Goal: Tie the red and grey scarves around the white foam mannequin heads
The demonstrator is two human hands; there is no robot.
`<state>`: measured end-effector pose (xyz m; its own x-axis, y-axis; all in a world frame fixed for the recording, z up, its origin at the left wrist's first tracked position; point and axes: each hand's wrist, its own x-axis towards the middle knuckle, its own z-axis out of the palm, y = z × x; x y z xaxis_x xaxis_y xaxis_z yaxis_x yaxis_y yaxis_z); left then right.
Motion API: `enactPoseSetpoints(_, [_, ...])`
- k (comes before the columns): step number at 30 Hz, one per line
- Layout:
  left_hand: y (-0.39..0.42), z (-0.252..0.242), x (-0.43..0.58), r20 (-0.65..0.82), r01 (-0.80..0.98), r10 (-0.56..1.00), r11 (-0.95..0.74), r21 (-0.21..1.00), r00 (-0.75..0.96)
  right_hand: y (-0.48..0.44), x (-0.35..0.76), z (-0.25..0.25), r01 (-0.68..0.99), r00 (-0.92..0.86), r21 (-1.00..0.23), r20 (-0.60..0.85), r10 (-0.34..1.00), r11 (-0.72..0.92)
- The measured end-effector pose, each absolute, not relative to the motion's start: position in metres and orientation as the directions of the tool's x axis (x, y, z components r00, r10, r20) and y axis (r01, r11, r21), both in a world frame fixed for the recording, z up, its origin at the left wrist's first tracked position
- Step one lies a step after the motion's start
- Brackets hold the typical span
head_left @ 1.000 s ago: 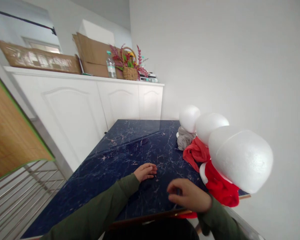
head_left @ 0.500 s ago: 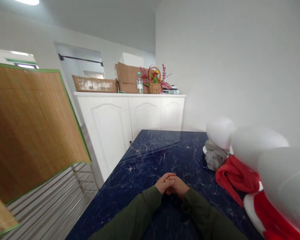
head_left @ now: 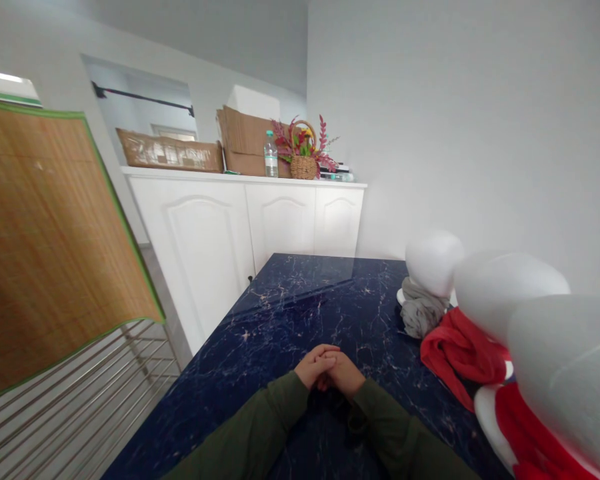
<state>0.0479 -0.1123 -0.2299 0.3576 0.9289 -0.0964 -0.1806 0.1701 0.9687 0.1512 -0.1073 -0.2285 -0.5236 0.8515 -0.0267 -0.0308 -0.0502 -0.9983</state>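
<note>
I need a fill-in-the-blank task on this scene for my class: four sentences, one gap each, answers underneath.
1. The left hand and right hand are clasped above a table coloured dark ____.
2. On the right, ____ white forms can be seen.
3. The colour of the cloth beneath the farthest form is ____.
4. In the picture, the bottle stands to the ____ of the basket.
Missing words: blue; three; grey; left.

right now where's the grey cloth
In the head view, the grey cloth is on the table, at right, below the farthest white form, beside a red cloth.
</note>
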Motion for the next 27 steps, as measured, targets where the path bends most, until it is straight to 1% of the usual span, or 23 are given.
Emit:
enactPoseSetpoints(3, [-0.114,-0.227,0.047,-0.099,-0.165,0.93,0.166,0.972,0.353,-0.108,0.15,-0.227,-0.035,-0.519,-0.998,-0.028,0.854,-0.053])
enactPoseSetpoints(9, [-0.119,-0.222,0.041,-0.073,-0.173,0.909,0.157,0.972,0.411,-0.111,0.15,-0.219,-0.033,-0.517,-0.998,-0.029,0.856,-0.054])
enactPoseSetpoints(20, [-0.121,-0.22,0.042,-0.083,-0.21,0.911,0.181,0.961,0.404,-0.111,0.15,-0.22,-0.027,-0.535,-0.999,-0.01,0.845,-0.029])
enactPoseSetpoints(27, [-0.119,-0.221,0.042,-0.084,-0.203,0.909,0.18,0.963,0.409,-0.113,0.149,-0.217,-0.012,-0.519,-0.999,-0.033,0.854,-0.046])
